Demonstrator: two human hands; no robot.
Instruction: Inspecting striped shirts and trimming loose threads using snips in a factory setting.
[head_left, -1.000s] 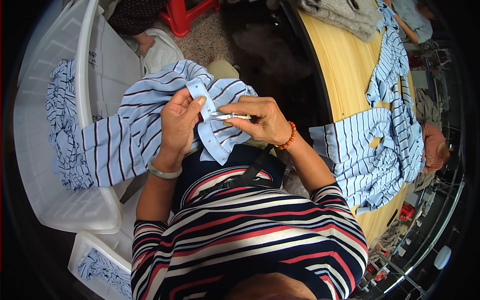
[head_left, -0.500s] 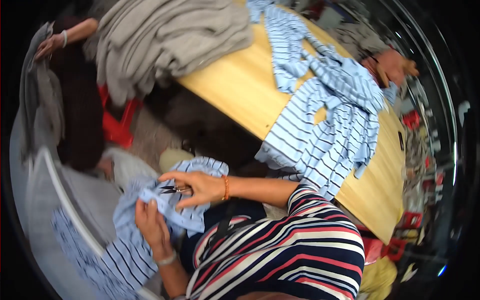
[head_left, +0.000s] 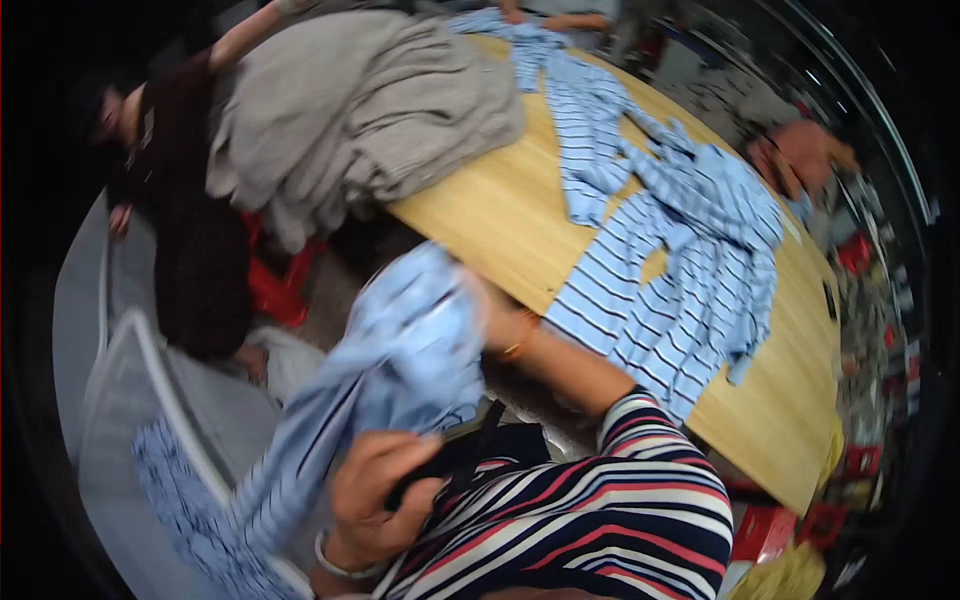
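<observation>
Light blue striped cloth, looking like a knit garment (head_left: 400, 340), is raised in front of me and blurred by motion. My right hand (head_left: 490, 312), with an orange bracelet at the wrist, grips its upper right edge; the fingertips are hidden in the cloth. Lower down, close to my body, my left hand (head_left: 380, 490) is empty, its thumb and curved fingers apart. From the raised part, the fabric trails to the lower left, over the white rim of a grey-white bin (head_left: 150, 350). The small thread snips do not show now.
More blue striped garments (head_left: 670, 270) lie across the wooden table (head_left: 500, 190). A grey-brown heap of knits (head_left: 350, 110) covers its far left end. At the left stands a person in dark clothes (head_left: 195, 210), near a red stool (head_left: 280, 280). Patterned blue cloth (head_left: 185, 490) shows in the bin.
My right hand has lifted the garment up and away from me. The left hand has let go of it and drawn back toward my body. The snips have gone from view.
</observation>
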